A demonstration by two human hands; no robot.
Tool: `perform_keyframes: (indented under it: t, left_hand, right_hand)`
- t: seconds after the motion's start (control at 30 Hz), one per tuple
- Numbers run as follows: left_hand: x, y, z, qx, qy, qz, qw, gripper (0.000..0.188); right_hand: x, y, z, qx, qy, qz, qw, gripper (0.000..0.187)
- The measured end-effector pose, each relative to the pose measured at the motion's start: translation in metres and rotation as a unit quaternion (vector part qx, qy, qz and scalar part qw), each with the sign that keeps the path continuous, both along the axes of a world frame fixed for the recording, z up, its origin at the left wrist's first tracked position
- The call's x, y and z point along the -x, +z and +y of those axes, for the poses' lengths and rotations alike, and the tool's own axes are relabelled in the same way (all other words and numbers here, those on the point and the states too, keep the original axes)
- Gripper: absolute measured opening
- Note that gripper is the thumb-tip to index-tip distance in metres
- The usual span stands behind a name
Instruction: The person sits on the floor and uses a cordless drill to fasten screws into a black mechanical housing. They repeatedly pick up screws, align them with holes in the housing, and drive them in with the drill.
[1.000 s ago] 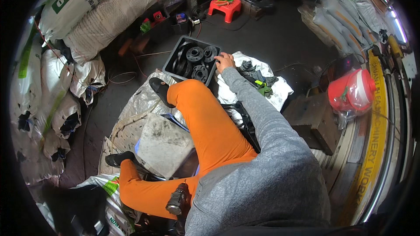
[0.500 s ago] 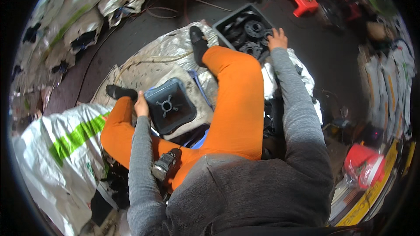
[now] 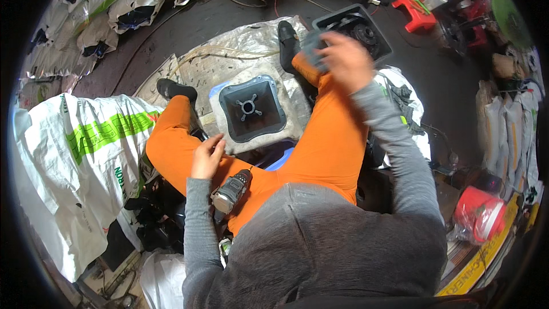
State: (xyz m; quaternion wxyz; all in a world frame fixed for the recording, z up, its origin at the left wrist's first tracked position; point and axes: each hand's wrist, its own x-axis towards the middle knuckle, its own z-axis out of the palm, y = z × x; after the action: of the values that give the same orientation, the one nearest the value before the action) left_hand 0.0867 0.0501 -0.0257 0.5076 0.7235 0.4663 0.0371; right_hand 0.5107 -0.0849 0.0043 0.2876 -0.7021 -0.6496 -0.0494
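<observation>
A square black housing [image 3: 253,129] with a four-armed round hub [image 3: 247,107] inside lies on a pale padded block [image 3: 220,123] between my legs. My left hand [image 3: 207,157] is just off the housing's near-left corner, fingers apart and holding nothing. Between the block and the crate, my right hand [image 3: 346,63] is raised and smeared by motion. A blurred grey part [image 3: 313,48] shows at its fingertips; its shape is hard to make out. Past that hand, a dark grey crate [image 3: 384,28] holds several black round flanged parts [image 3: 365,34]. On my left thigh rests a cordless drill [image 3: 231,190].
White sacks with a green band [image 3: 108,137] lie to my left, and more bags [image 3: 137,6] at the far left. A red stool [image 3: 413,13] stands beyond the crate. At right are stacked sacks [image 3: 503,137] and a red container [image 3: 477,214]. Cables cross the dark floor.
My right hand has come out of the crate toward the housing, with a blurred grey part at its fingers. My left hand has let go of the housing's edge and moved nearer. The view has shifted.
</observation>
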Motion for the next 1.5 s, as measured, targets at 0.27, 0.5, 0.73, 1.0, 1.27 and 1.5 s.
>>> perform_keyframes:
  t: [0.27,0.5,0.73,1.0,1.27,1.5]
  left_hand:
    - [0.04,0.024,-0.036,-0.149,0.016,-0.035,0.988,0.029]
    - [0.043,0.009,-0.029,-0.125,0.019,-0.012,0.992,0.03]
    - [0.04,-0.001,-0.03,-0.108,0.042,-0.03,0.993,0.023]
    - [0.011,0.008,-0.017,-0.067,0.013,0.04,0.997,0.028]
    - [-0.108,0.023,0.042,-0.37,-0.307,0.048,0.875,0.083]
    - [-0.13,-0.005,0.022,-0.328,-0.342,0.111,0.874,0.1]
  right_hand:
    - [0.177,-0.064,0.068,0.194,0.088,-0.046,0.976,0.015]
    - [0.181,-0.042,0.067,0.214,0.095,-0.042,0.971,0.028]
    - [0.037,-0.001,-0.02,-0.162,-0.173,0.11,0.965,0.016]
    - [0.029,-0.18,-0.146,0.295,-0.368,0.294,0.832,0.021]
    - [0.024,-0.23,-0.106,0.408,-0.302,0.151,0.848,0.03]
    - [0.015,-0.246,-0.084,0.478,-0.237,0.082,0.842,0.044]
